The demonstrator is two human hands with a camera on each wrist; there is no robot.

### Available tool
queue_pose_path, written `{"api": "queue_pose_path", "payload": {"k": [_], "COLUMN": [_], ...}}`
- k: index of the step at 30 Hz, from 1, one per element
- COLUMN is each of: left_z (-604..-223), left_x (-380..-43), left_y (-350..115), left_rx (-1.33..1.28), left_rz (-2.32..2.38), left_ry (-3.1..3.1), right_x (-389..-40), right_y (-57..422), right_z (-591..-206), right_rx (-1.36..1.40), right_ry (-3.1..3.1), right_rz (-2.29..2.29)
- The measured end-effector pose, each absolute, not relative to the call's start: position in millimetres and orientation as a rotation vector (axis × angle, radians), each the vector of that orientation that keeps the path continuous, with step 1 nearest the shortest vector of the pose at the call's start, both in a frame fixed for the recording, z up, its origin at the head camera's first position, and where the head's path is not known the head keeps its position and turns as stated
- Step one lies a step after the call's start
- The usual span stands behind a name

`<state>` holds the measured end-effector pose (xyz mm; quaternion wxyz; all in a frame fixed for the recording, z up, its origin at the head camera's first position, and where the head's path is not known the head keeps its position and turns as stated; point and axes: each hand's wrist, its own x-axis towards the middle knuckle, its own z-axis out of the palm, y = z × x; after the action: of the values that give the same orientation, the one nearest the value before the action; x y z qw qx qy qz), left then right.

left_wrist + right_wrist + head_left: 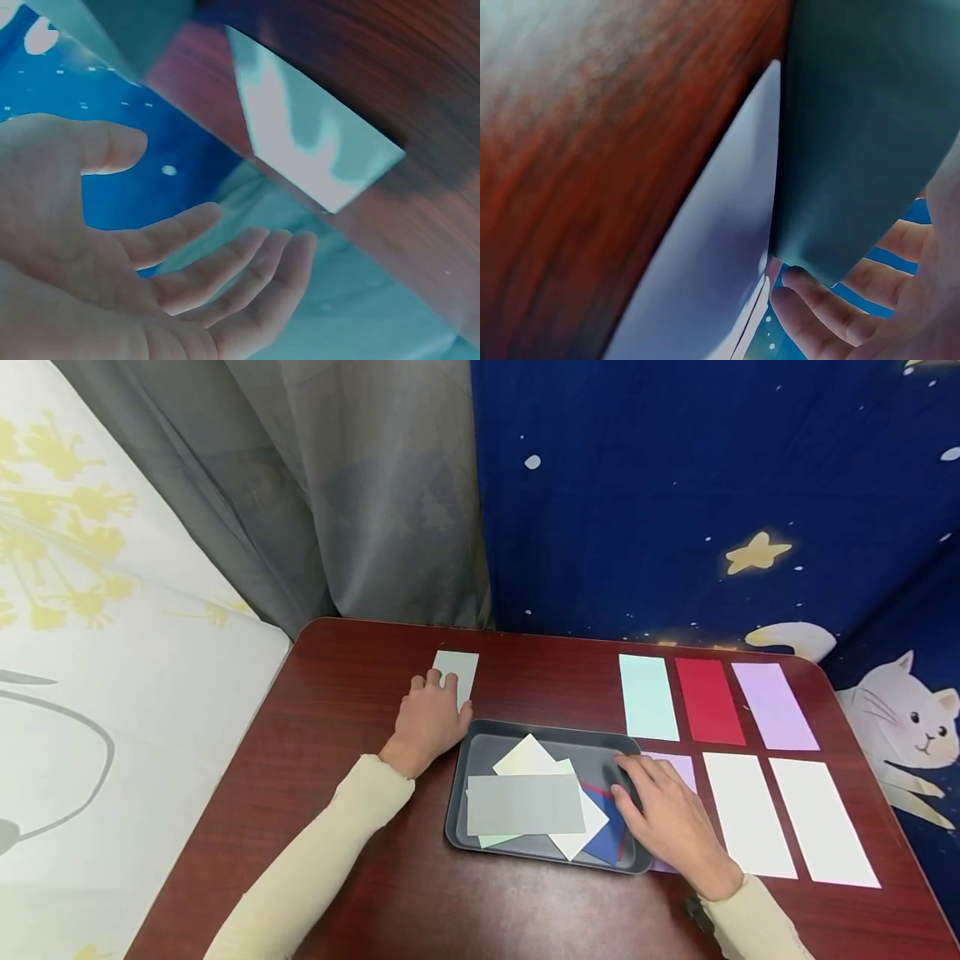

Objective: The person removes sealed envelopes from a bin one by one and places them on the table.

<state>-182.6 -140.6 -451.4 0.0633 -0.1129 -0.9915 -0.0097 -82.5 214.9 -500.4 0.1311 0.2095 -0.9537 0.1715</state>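
Note:
A pale grey-green paper card (462, 668) lies at the back left of the table, and my left hand (427, 725) is over its near part. In the left wrist view, the fingers (259, 300) are loosely bent and spread, with nothing between them. At the right end of a dark grey tray (592, 747) is my right hand (669, 810), its thumb and fingers over the rim. The right wrist view shows its fingertips beside the tray wall (855, 127). Overlapping in the tray are a grey card (525, 806), cream and white cards, a green one and a blue one with red.
Right of the tray, cards lie in two rows: mint (648, 697), red (710, 702) and lilac (776, 706) behind, lilac (677, 766) and two white cards (750, 814) in front. The nearer lilac card lies partly behind the tray's edge and right hand. Curtains hang beyond the table (337, 693).

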Motion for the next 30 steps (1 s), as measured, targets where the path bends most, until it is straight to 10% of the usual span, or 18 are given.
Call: {"api": "queue_pose_path", "payload": {"k": [30], "left_z": [-467.4], "left_x": [-85.5], "left_y": [-73.5], "left_rx": [-1.262], "left_rz": [0.194], "left_ry": [-2.785], "right_x": [-81.5], "right_y": [215.3], "right_z": [-500.3], "right_rx": [0.596], "right_ry": [-2.783], "right_rz": [0.482]}}
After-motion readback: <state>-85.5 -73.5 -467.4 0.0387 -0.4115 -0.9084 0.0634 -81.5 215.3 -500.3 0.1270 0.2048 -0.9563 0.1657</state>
